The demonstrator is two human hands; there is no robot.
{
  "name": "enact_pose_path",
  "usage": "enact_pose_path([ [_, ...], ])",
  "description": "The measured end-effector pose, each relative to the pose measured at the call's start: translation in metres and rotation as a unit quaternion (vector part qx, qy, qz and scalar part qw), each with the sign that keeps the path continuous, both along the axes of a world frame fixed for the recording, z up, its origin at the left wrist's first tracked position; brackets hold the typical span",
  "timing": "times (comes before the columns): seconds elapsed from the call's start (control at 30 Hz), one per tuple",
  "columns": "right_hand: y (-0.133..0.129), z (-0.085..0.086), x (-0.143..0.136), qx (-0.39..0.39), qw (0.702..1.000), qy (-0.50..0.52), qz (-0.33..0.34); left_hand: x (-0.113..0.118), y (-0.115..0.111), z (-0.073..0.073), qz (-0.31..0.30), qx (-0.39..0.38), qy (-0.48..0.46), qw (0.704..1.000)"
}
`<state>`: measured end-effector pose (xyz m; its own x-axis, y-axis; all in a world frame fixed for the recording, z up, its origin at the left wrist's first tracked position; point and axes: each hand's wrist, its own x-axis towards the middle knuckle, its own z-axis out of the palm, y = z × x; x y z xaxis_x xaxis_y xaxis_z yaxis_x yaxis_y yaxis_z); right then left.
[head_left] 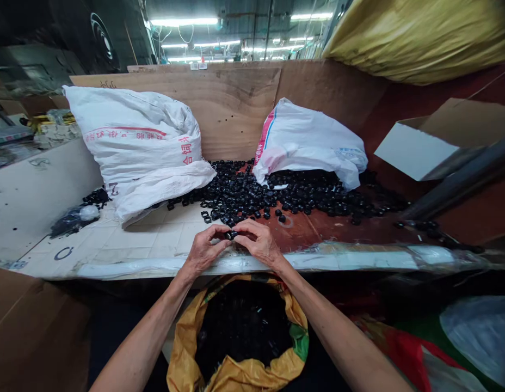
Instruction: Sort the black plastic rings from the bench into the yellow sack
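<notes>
My left hand (206,249) and my right hand (260,243) meet over the front edge of the bench. Between their fingertips is a small black ring-shaped part (231,234), pinched from both sides. Just beyond my hands a heap of similar black parts (236,190) spreads across the bench top. Directly below, a yellow woven sack (183,337) stands with its mouth rolled back, full of dark pieces too dim to make out singly.
Two white woven sacks, one at left (142,147) and one at right (309,141), lie on the bench against a wooden board (232,98). A white carton (416,149) and a dark bar (460,177) are at right. A yellow cover (424,38) hangs above.
</notes>
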<state>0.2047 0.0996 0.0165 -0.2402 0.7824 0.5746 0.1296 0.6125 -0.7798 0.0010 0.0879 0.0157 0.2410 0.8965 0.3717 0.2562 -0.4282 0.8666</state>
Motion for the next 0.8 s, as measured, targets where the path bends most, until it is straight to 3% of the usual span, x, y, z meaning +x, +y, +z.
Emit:
enact_pose_path([
  [0.2,-0.0005,0.0010,-0.0019,0.016,0.999,-0.030,-0.011,0.0021,-0.0009,0.0036,-0.010,-0.004,-0.031,0.999],
  [0.5,-0.0044,-0.0037,-0.0055,-0.031,0.999,-0.040,-0.017,0.0011,-0.0018,0.0003,-0.034,0.044,-0.018,0.998],
  [0.7,-0.0049,-0.0036,-0.0074,0.077,0.988,-0.118,-0.059,0.0009,-0.0028,0.0000,-0.029,0.057,0.007,0.998],
  [0.8,-0.0065,-0.0027,-0.0073,0.093,0.988,-0.112,-0.060,0.0026,-0.0038,0.0024,-0.027,0.044,-0.005,0.999],
])
